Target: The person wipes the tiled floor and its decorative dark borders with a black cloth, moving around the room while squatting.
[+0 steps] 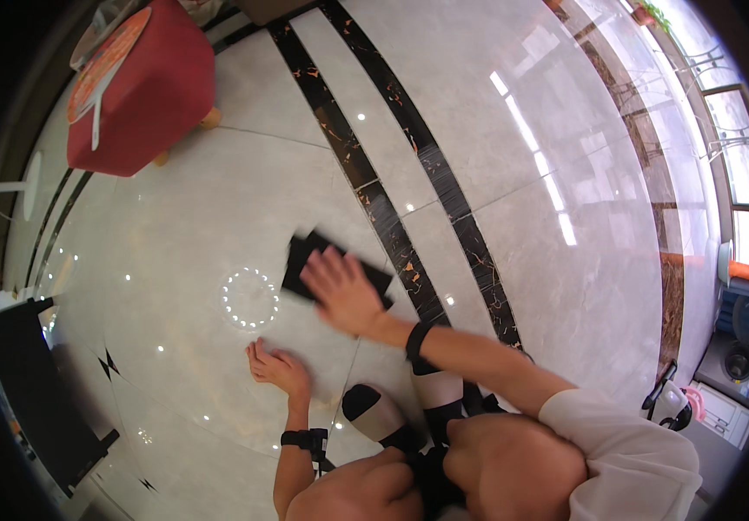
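Note:
My right hand [343, 290], blurred, lies flat with fingers spread over a black folded cloth [368, 277]. The cloth rests on the pale polished tile floor [218, 215], and its near part is hidden under the palm. My left hand [280, 370] is just above or on the tiles, nearer to me, palm turned partly up. Its fingers curl loosely around nothing. Beyond it, a ring of light dots reflects in the floor. A dark band circles each wrist. My feet in socks [374, 413] are below the right hand.
A red upholstered stool [159, 84] with a round orange fan [110, 62] on it stands at the upper left. At the lower left is a black, low panel [42, 397]. Dark marble strips [387, 218] cross the floor. A washing machine [733, 361] is at the far right.

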Available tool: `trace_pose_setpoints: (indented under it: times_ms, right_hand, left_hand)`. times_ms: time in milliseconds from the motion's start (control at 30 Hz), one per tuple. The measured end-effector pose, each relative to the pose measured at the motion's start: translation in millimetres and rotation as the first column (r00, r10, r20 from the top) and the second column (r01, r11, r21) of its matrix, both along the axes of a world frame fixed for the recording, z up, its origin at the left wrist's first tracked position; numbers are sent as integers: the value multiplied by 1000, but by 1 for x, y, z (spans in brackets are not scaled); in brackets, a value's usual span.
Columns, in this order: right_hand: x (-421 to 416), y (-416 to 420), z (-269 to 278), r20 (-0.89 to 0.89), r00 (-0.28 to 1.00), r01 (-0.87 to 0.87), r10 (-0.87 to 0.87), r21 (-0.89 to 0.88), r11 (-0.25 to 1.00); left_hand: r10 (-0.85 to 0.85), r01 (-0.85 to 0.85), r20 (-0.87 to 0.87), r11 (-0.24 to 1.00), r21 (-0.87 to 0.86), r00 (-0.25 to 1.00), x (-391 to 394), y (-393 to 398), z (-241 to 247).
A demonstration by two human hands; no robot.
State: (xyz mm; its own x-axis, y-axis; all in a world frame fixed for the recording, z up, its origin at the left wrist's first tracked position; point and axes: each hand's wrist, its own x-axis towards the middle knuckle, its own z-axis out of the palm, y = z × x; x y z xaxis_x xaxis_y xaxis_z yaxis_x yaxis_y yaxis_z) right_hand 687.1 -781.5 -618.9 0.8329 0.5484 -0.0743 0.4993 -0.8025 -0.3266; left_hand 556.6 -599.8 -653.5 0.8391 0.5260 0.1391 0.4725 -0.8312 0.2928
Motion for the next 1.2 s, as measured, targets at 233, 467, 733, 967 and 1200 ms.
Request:
trace_pose_setpoints:
  times_ms: [233,467,733,967,1200]
  right_hand:
    - [-34,5,-3,-42,931,-345,362,222,912]
    - [76,-88,-2,119,993,-9,-2,90,996]
    - [155,-291,-32,372,714,611,-593,84,788]
    - [172,-309,-41,332,410,904,-849,-29,426]
    - [71,-247,-25,290,674,723,-680,-68,688]
  left_hand:
    - [133,-82,159,952,-296,978,23,8,8]
    - [25,-20,50,994,-108,998,92,40,20]
    - [-79,77,23,993,92,997,156,62,-2]
    - [-83,81,10,986,145,997,158,48,-6]
    - [-160,143,72,970,197,984,148,62,-26]
